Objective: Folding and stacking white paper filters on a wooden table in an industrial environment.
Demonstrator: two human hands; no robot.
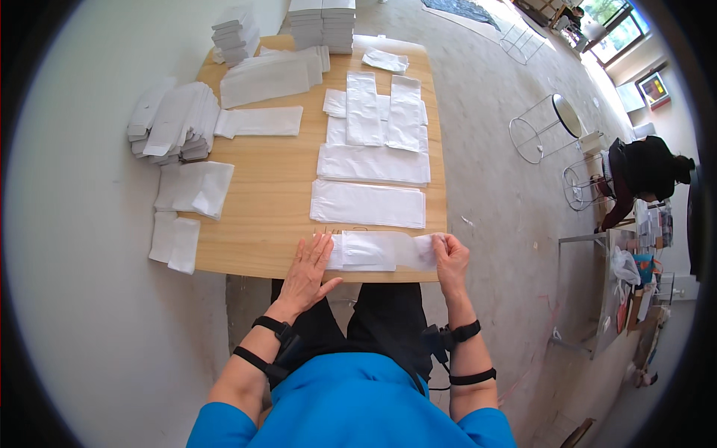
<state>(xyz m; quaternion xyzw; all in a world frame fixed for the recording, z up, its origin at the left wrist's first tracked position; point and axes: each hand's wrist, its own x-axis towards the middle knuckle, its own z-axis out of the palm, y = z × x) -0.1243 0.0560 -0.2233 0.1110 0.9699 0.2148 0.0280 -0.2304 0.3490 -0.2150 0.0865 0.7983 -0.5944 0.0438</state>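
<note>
Blue-sleeved forearms with black wrist straps enter from the lower edge of the frame. We note the left hand [306, 267] lying flat, fingers spread open, pressing down the left end of a white paper bag [377, 252] at the near edge of the wooden table [276, 198]. The right hand [448, 257] has its fingers closed on the bag's right end, pinching it, apparently mid-fold; the exact crease we cannot tell.

Progress, judged from the layout: a good share looks done. Flat bags lie in a row up the centre of the frame, a wide flat bag [367, 204] just beyond the hands, another wide bag [373, 164] above it, and narrower upright bags [364, 108] beyond those. Finished stacks appear at the upper left: a fanned pile [173, 123] overhanging the table's left edge, a tall stack [235, 33] and a squared stack [323, 24] at the far end. Loose bags [196, 188] hang off the left edge at centre left.

What is left: the bag in hand is unfinished, and the centre-row bags lie unstacked. At the right of the frame another person [646, 172] sits at a separate bench.
</note>
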